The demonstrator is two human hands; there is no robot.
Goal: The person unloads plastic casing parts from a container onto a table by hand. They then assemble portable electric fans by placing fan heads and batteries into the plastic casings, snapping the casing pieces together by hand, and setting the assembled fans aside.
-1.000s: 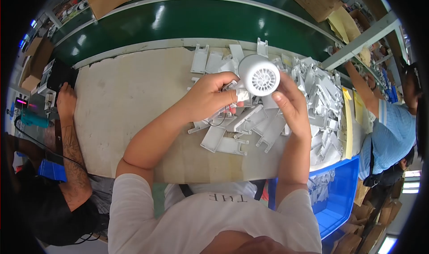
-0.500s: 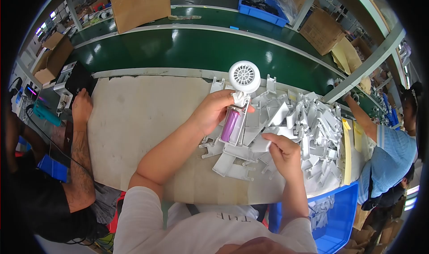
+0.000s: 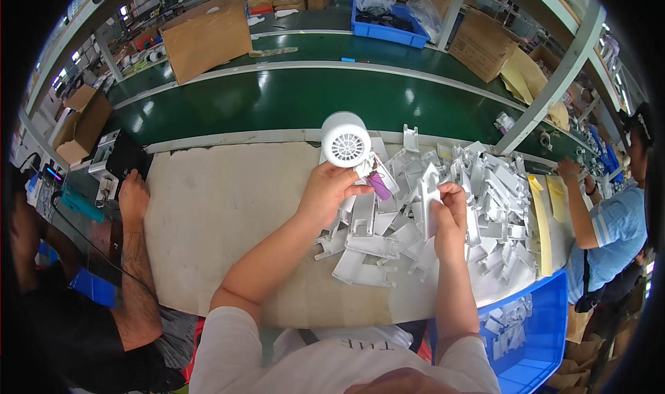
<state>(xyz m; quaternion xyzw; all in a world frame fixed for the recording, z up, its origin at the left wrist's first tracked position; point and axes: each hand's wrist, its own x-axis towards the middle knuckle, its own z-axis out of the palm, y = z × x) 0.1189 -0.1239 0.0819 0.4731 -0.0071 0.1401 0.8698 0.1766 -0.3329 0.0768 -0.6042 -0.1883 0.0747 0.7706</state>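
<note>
My left hand (image 3: 331,191) is closed around the handle of a white handheld fan (image 3: 346,142), its round grilled head raised above the fingers. The handle stands uncovered at the front, and a purple cylindrical battery (image 3: 379,185) shows inside it. Between the thumb and fingers of my right hand (image 3: 449,214) is a white plastic handle cover (image 3: 428,198), held upright to the right of the fan. Below and beside both hands lies a heap of similar white plastic covers (image 3: 495,193).
A blue bin (image 3: 554,338) with more white parts stands at lower right. Beyond the table (image 3: 208,214) runs a green conveyor (image 3: 277,103). Co-workers sit at left and right; the left one's hand (image 3: 134,196) rests by a black device (image 3: 118,158). Yellow strips (image 3: 539,221) edge the pile.
The fan has tilted and shifted left, its grille now turned more toward me. My right hand has lifted a white cover from the pile and stood it upright.
</note>
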